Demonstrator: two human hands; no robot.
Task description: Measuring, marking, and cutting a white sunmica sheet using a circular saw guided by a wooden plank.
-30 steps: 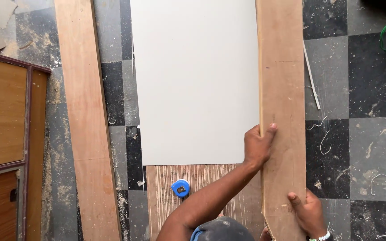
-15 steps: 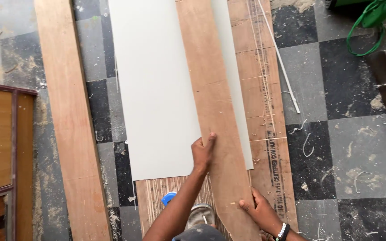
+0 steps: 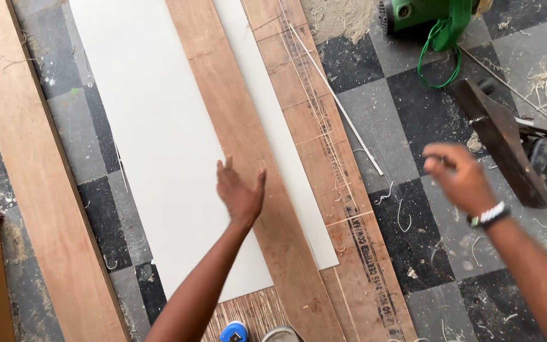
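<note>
The left hand (image 3: 238, 193) is spread flat, fingers apart and palm down, over the edge where a long narrow wooden plank (image 3: 248, 158) lies on a white laminate sheet (image 3: 153, 139); it grasps nothing, and whether the palm actually rests on the wood or floats just above it cannot be told. The right hand (image 3: 460, 177), blurred, is out to the side over the tiled floor (image 3: 425, 114), well apart from the plank, its fingers loosely curled and holding nothing that can be made out. A striped band sits on that wrist (image 3: 490, 215).

The plank runs diagonally from the top of the view down to the bottom edge, lying on top of the white sheet and splitting its visible face into a wide part on the left and a thin sliver on the right. Just right of that sliver lies a second wooden board (image 3: 330, 177) (marked with pencil lines and black print), with a thin white strip (image 3: 337, 101) lying slantwise across its upper edge onto the floor.

To the far left, a third board (image 3: 39, 190) lies alone on the black-and-grey tiles. Near the right hand, further out, a dark wooden hand plane (image 3: 501, 139) rests on the floor, and beyond it at the top sits a green power tool (image 3: 413, 12) with a looped green cord (image 3: 441, 54), amid sawdust and shavings. At the bottom edge, a blue cap-like object (image 3: 234, 331) shows beside the left forearm.
</note>
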